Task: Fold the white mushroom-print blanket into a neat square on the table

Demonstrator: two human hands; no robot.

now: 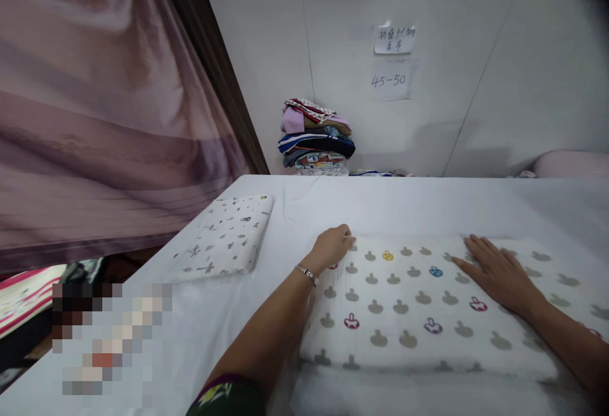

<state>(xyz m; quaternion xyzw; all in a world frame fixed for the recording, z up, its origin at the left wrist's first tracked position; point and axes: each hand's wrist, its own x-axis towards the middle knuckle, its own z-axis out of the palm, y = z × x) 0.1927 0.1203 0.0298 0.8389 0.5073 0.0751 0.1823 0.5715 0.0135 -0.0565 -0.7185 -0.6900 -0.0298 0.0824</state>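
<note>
A folded white cloth [394,292] printed with grey mushroom-like shapes, a few outlined in red, blue, yellow and purple, lies on the white table in front of me. My left hand [333,246], with a bracelet at the wrist, is at the cloth's far left corner, its fingers closed on the edge. Flat across the right part of the cloth rests my right hand [499,273], fingers stretched out and holding nothing. Farther left lies a second folded cloth [228,235], white with small grey prints, apart from both hands.
The white table [304,207] ends at a slanted left edge beside a hanging pinkish curtain [104,118]. Beyond its far edge stands a stack of folded fabrics [316,137] against the wall. Two paper notes [392,80] hang above. A blurred patch covers the lower left.
</note>
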